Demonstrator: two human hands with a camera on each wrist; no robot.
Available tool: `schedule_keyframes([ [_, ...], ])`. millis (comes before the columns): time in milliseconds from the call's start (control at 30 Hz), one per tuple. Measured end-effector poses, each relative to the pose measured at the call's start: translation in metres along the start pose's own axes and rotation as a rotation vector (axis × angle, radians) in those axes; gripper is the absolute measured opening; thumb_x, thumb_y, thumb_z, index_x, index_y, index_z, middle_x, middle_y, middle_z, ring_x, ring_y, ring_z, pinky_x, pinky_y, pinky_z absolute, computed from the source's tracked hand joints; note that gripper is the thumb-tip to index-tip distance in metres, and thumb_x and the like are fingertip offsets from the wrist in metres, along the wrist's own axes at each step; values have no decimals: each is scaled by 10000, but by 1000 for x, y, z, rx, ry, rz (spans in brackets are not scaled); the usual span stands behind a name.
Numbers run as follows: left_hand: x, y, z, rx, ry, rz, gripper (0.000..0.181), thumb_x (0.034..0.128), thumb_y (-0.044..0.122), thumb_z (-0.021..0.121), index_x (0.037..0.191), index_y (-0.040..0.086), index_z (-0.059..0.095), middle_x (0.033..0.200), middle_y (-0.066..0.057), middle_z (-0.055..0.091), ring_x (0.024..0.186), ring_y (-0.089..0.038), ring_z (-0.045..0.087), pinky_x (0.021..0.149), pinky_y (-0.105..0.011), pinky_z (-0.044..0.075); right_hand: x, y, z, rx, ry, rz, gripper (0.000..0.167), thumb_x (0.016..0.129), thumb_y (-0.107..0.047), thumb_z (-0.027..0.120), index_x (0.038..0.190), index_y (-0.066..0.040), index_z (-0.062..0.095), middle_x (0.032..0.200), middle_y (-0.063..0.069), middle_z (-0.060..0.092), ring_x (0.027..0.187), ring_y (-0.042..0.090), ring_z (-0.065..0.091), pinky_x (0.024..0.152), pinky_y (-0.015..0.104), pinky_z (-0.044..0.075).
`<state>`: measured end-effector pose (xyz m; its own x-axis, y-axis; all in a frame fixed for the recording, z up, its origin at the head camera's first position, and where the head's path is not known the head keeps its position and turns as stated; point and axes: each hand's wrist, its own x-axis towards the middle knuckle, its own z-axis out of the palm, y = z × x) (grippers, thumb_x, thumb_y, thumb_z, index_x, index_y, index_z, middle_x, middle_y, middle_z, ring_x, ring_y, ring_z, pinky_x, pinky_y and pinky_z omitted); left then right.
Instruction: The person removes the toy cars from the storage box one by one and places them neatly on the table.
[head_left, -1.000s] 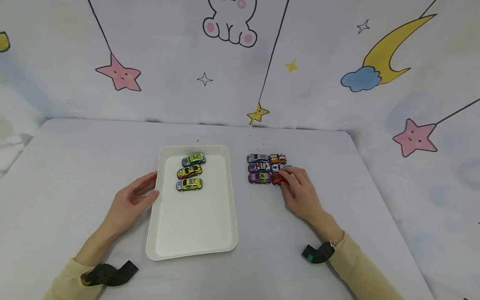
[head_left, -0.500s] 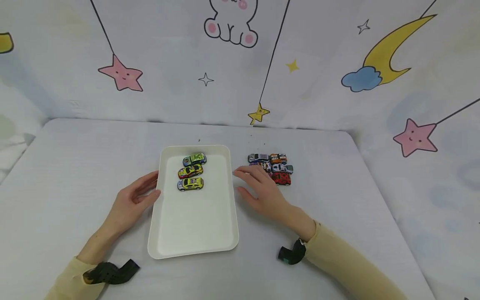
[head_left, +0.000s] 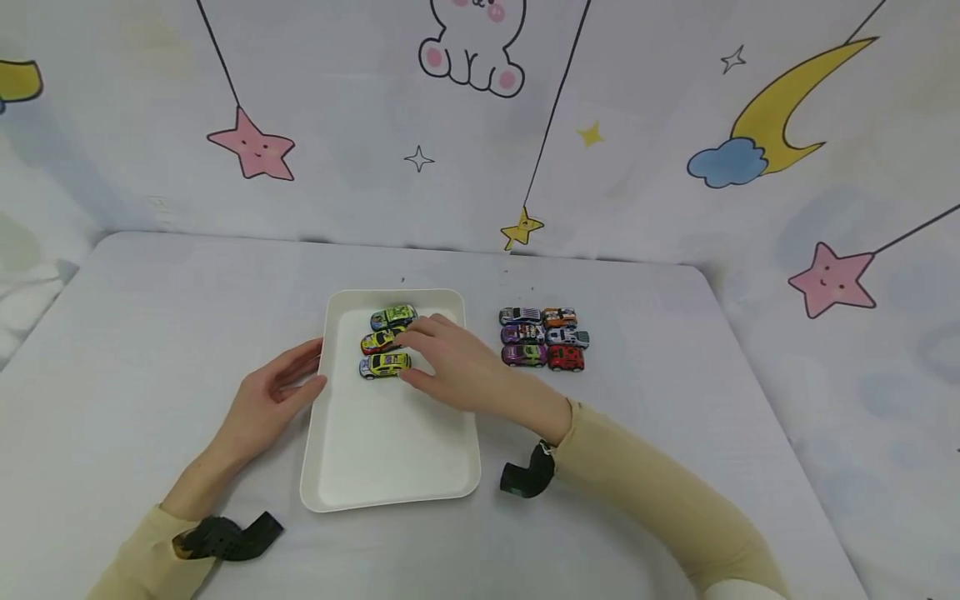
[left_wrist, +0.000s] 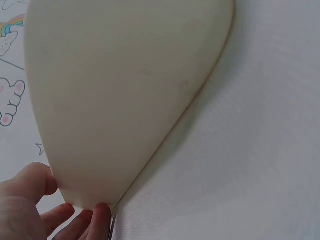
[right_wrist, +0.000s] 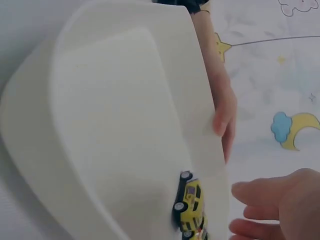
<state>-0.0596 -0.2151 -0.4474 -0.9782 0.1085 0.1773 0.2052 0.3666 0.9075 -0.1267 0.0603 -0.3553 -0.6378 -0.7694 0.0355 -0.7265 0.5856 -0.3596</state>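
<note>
Three toy cars lie in a column in the white tray (head_left: 397, 458): a green one (head_left: 392, 315), a red-and-yellow one (head_left: 379, 341) and a yellow one (head_left: 382, 366). Over the tray's right side, my right hand (head_left: 468, 367) has its fingertips at the right ends of the lower two cars. Its thumb and fingers are apart, with nothing seen between them. My left hand (head_left: 270, 404) touches the tray's left side; in the left wrist view its thumb and fingertips (left_wrist: 102, 210) rest against the outer wall.
Right of the tray, several more toy cars stand in two columns on the white table, among them a red one (head_left: 566, 358), a purple one (head_left: 524, 356) and an orange one (head_left: 559, 317). A cartoon-printed backdrop (head_left: 337, 200) rises behind the table.
My right hand has moved left from the red car, across the outer cars, to over the tray. The red car stays in its column. My left hand keeps its place at the tray.
</note>
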Motion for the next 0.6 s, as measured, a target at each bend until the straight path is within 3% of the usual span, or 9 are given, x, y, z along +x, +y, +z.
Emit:
schedule_keyframes([
  [200, 1, -1, 0, 13, 4, 4, 535, 974, 97, 655, 1473, 36, 473, 1449, -225, 525, 1186, 170, 491, 870, -60, 506, 21, -10, 2, -82, -117, 34, 377, 960, -283, 689, 1288, -102, 648, 1239, 36, 630, 1140, 169, 555, 983, 279, 515],
  [400, 1, 0, 1, 4, 6, 6, 523, 974, 91, 650, 1463, 17, 478, 1447, -228, 527, 1198, 145, 506, 876, -71, 511, 31, -11, 10, -158, -176, 87, 327, 944, -270, 710, 1225, -108, 682, 1170, 27, 638, 1049, 156, 561, 911, 271, 521],
  [600, 1, 0, 1, 25, 4, -1, 525, 980, 110, 647, 1469, 24, 473, 1450, -228, 524, 1192, 162, 491, 871, -62, 507, 34, -6, 19, -147, -204, 126, 325, 925, -218, 727, 1225, -100, 685, 1126, 26, 623, 1006, 154, 548, 876, 276, 507],
])
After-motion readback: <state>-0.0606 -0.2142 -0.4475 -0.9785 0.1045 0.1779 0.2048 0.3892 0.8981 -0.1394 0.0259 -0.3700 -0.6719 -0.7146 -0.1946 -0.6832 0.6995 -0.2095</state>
